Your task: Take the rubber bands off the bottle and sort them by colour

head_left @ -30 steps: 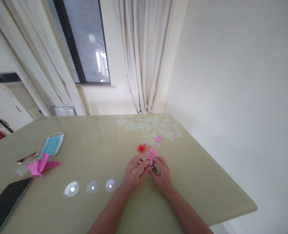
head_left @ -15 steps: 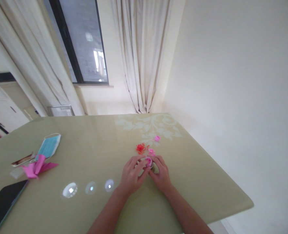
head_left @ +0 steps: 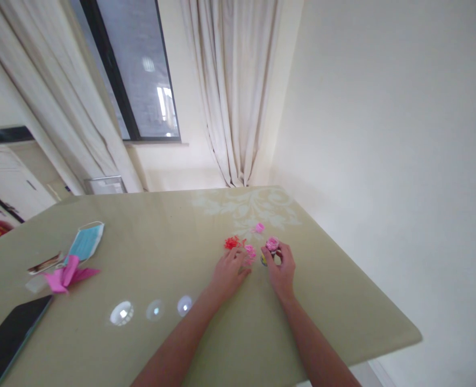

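My right hand (head_left: 282,267) is closed around a small round container (head_left: 264,260) with a patch of yellow and blue on its side. Pink bits (head_left: 272,244) fill its top. To the left, my left hand (head_left: 228,273) rests low over the table, thumb apart from the fingers, with nothing visible in it. Its fingertips reach a little heap of pink pieces (head_left: 249,252), which they partly cover. Just beyond those fingers lies a heap of thin red pieces (head_left: 232,243). These pieces are too small to name for certain. Farther back is a brighter pink piece (head_left: 259,228).
The glossy table (head_left: 149,242) has a right edge beside the wall. On the left lie a blue face mask (head_left: 86,242), a folded pink paper figure (head_left: 69,275), a narrow brown item (head_left: 44,263) and a dark phone (head_left: 14,333). Light reflections show on the tabletop.
My hands have come apart. The right one has carried the container to the right and slightly away from me; the left has let go of it and moved to the pink pieces.
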`<state>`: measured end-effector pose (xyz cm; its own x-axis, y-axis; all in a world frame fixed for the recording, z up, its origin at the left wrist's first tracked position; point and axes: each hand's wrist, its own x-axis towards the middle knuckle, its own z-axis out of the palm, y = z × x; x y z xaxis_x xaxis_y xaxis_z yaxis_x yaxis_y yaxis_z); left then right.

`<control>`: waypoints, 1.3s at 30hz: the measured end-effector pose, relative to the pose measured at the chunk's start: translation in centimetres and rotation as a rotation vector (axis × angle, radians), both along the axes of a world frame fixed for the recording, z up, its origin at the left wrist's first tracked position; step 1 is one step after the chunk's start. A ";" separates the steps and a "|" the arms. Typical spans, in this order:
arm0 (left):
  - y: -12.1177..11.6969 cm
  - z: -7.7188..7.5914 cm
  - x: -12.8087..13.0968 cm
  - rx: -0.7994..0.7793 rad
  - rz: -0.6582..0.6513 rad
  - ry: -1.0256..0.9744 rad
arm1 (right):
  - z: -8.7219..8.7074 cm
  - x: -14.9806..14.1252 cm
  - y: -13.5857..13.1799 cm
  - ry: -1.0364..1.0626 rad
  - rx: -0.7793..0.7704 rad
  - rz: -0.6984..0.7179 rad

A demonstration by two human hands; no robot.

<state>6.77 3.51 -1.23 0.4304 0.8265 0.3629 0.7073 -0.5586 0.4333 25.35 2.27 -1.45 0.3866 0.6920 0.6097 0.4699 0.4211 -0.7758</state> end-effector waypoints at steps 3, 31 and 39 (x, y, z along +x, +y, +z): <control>1.3 -0.1 1.5 -0.030 -0.007 0.062 | -0.2 -0.2 0.1 -0.004 -0.010 0.016; 0.8 9.3 0.5 0.060 -0.247 -0.031 | 0.2 -1.8 -1.4 -0.264 -0.025 0.171; 0.6 9.2 -0.2 0.038 -0.211 0.080 | -0.2 -1.7 -1.4 -0.311 -0.001 0.197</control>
<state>6.56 4.14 8.01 0.6208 0.7015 0.3499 0.6047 -0.7126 0.3557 23.64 0.91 -1.69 0.0415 0.7356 0.6762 0.5934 0.5263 -0.6090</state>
